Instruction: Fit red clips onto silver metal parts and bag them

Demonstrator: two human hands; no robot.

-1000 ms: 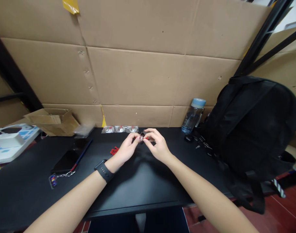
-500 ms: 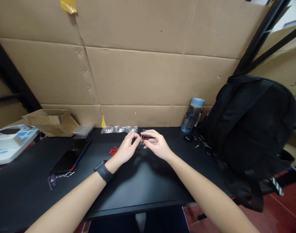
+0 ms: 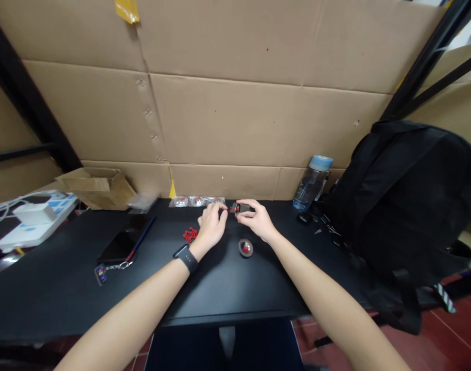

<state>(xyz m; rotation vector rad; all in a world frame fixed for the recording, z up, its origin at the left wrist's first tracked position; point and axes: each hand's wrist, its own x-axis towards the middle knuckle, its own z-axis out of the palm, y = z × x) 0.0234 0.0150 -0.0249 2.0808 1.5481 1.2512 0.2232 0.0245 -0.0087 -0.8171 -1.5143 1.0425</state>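
Observation:
My right hand [image 3: 256,221] pinches a small disc with red on it [image 3: 237,209] between thumb and fingertips, just above the black table. A dark, see-through piece shows behind those fingers; its kind is unclear. To the left, my left hand [image 3: 212,224] hovers with fingers bent and thumb apart, nothing visible in it. A round silver disc with a red centre [image 3: 246,248] lies on the table below and between the hands. Beside my left wrist is a small pile of red plastic pieces [image 3: 190,234]. Clear-wrapped silver discs [image 3: 197,201] lie in a row at the back.
At left are a phone [image 3: 124,239] with a keychain, an open cardboard box [image 3: 100,189], a plastic bag [image 3: 141,202] and a white power strip [image 3: 36,221]. A water bottle [image 3: 313,181], keys [image 3: 328,226] and a black backpack [image 3: 416,216] stand at right. Cardboard [image 3: 227,123] walls the back.
The hands have drawn apart from the disc they held together. A silver disc with a red centre now lies on the table. My right hand holds another disc farther back. The view has shifted slightly.

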